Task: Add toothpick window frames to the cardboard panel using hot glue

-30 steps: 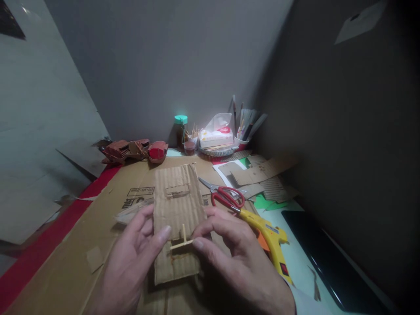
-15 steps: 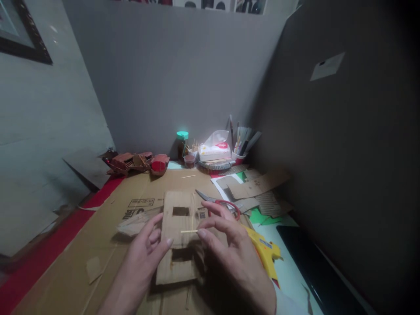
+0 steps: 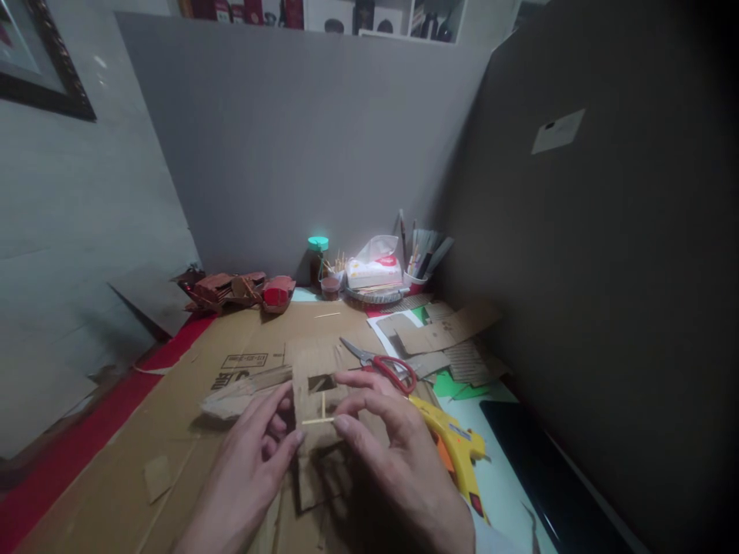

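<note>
My left hand [image 3: 254, 454] grips the left edge of an upright cardboard panel [image 3: 315, 469] with rectangular openings cut in it; the lower opening is in shadow. My right hand [image 3: 392, 442] pinches the end of a thin wooden stick [image 3: 316, 421] between thumb and forefinger. That stick lies crosswise in front of the panel. A second short stick [image 3: 324, 405] rises from it towards the upper opening, making a T shape. Whether the sticks touch the panel I cannot tell. Behind my left hand sits a folded cardboard piece [image 3: 242, 392].
Red-handled scissors [image 3: 398, 375] and a yellow glue gun [image 3: 462, 442] lie right of my hands, with a black flat device [image 3: 536, 469] beyond. Cardboard scraps [image 3: 450, 331], a tissue pack [image 3: 374, 271], a cup of pens [image 3: 416, 283] and reddish cardboard models [image 3: 231, 291] stand farther back.
The panel has turned slightly and shifted a little right in view. My right hand has moved left and down with the stick, bringing it close to my left thumb.
</note>
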The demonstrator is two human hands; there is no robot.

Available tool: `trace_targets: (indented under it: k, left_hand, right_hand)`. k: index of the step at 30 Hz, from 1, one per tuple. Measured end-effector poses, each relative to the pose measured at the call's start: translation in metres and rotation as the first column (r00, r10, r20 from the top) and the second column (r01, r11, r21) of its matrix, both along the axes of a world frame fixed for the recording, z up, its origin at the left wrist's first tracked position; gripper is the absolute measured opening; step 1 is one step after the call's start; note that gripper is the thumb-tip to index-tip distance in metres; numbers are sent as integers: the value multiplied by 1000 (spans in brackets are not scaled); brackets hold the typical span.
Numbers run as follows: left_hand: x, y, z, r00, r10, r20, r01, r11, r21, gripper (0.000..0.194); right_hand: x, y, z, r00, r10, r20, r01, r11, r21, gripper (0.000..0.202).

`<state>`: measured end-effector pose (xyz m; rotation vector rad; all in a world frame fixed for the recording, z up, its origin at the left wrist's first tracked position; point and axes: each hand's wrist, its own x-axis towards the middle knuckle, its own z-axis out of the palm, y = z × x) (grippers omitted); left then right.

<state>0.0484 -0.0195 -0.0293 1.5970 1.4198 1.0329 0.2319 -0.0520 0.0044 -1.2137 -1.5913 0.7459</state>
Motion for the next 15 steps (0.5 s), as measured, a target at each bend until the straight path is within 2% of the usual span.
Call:
trace_targets:
  k: [3,6,8,12,15]
  left_hand:
    - [-2,0,7,999,53,-5,-53,997,60,44]
    - [-4,-6,14,995,98,18,-100,988,121,23]
    - [-4,-13,18,996,77,46,-81,990,116,17]
    - [2,-21,23,996,16,87,-22,998,61,21]
    - [7,-20,27,990,41,136,-53,995,81,27]
  right_hand:
    - [-1,0,0,1000,8,2,-8,1000,1,11]
    - [-1,-1,0,1000,3,10,-3,1000,-13,12]
    - [-2,-1,0,1000,3,14,-3,1000,-20,13]
    - [-3,-1,-2,1000,5,18,-5,1000,-25,13]
    - [-5,-2,-4,1000,5,15,-5,1000,-19,13]
